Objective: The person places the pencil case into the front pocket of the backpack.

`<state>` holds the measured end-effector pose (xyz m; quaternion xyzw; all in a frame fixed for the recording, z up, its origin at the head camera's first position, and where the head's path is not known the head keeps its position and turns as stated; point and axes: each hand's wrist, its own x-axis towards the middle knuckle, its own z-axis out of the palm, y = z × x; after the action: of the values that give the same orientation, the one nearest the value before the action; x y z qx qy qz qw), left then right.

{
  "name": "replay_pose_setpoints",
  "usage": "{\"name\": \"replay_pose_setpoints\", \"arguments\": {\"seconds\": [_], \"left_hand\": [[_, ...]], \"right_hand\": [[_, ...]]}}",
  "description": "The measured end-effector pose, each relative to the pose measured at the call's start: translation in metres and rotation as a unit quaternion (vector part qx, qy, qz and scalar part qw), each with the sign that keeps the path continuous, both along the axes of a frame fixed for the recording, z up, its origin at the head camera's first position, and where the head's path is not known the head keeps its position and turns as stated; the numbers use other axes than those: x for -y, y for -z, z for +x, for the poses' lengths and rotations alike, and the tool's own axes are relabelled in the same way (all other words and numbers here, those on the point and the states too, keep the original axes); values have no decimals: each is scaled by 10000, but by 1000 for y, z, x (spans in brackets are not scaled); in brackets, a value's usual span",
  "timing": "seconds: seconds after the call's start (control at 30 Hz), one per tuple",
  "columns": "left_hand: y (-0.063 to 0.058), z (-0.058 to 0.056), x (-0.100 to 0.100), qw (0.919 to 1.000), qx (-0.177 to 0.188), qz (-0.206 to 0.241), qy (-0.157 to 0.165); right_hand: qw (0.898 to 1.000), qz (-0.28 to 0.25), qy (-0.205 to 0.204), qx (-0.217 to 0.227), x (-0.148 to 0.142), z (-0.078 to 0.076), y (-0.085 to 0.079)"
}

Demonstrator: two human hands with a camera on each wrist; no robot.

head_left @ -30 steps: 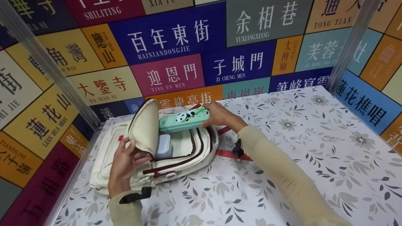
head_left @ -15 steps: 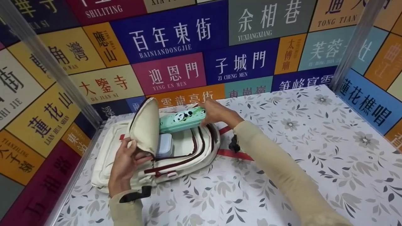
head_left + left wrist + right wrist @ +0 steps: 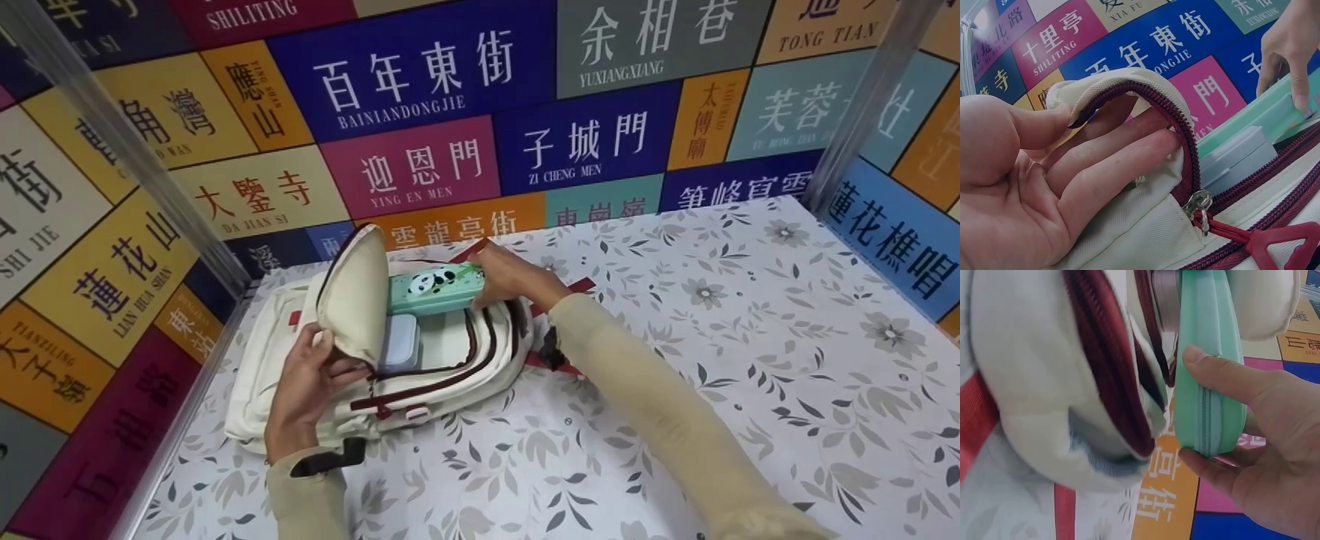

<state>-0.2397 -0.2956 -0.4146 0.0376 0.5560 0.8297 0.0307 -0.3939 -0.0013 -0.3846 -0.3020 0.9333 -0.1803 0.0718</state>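
A cream backpack (image 3: 300, 382) with dark red zips lies on the table, its front pocket unzipped. My left hand (image 3: 309, 382) pinches the edge of the raised pocket flap (image 3: 354, 300) between thumb and fingers and keeps it folded back. In my right hand (image 3: 514, 277) is a mint-green zipped pencil case (image 3: 442, 289) with a panda print, gripped at its right end. The case's left end reaches behind the flap, over the pocket opening. Inside the pocket sits a pale blue box (image 3: 401, 341), just below the case. The right wrist view shows my thumb on the pencil case (image 3: 1193, 410) beside its zip.
Red straps (image 3: 551, 364) stick out from the backpack's right end. A red zip pull (image 3: 1275, 244) hangs at the pocket's corner. The table (image 3: 675, 360) has a floral cover, and a wall (image 3: 420, 90) of coloured name panels stands close behind the backpack.
The pencil case, held in my right hand, has shifted slightly left and down toward the pocket. My left hand keeps its pinch on the flap. The head view has shifted a little.
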Motion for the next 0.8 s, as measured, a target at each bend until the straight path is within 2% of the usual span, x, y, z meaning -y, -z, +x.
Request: {"name": "replay_pose_setpoints", "arguments": {"seconds": [0.27, 0.4, 0.47, 0.53, 0.57, 0.6, 0.63, 0.7, 0.77, 0.8], "left_hand": [[-1, -1, -2, 9998, 157, 11, -153], [-2, -2, -5, 9997, 199, 62, -92], [-2, -2, -5, 9997, 211, 73, -103], [-2, -2, -5, 9997, 194, 57, -109], [-2, -2, -5, 9997, 193, 61, -122], [-2, -2, -4, 9997, 183, 68, -122], [-2, -2, -4, 9998, 171, 72, -114], [-2, -2, -3, 9998, 170, 69, -96], [-2, -2, -2, 9997, 180, 70, -113], [-2, -1, -1, 9998, 171, 71, -115]], "right_hand": [[9987, -496, 32, 148, 34, 5, 6], [9950, -916, 233, 333, 35, 6, 16], [9889, -1323, 388, 558, 30, 5, 19], [9731, -1984, 599, 1010, 22, 5, 19], [9591, -2388, 725, 1338, 17, 6, 17], [9382, -2838, 889, 1769, 13, 9, 12], [9097, -3336, 1052, 2237, 8, 13, 6], [8405, -4216, 1399, 3102, 1, 14, 2], [7723, -4819, 1684, 3783, -2, 16, 0], [7456, -5007, 1760, 4030, -2, 16, 1]]}}
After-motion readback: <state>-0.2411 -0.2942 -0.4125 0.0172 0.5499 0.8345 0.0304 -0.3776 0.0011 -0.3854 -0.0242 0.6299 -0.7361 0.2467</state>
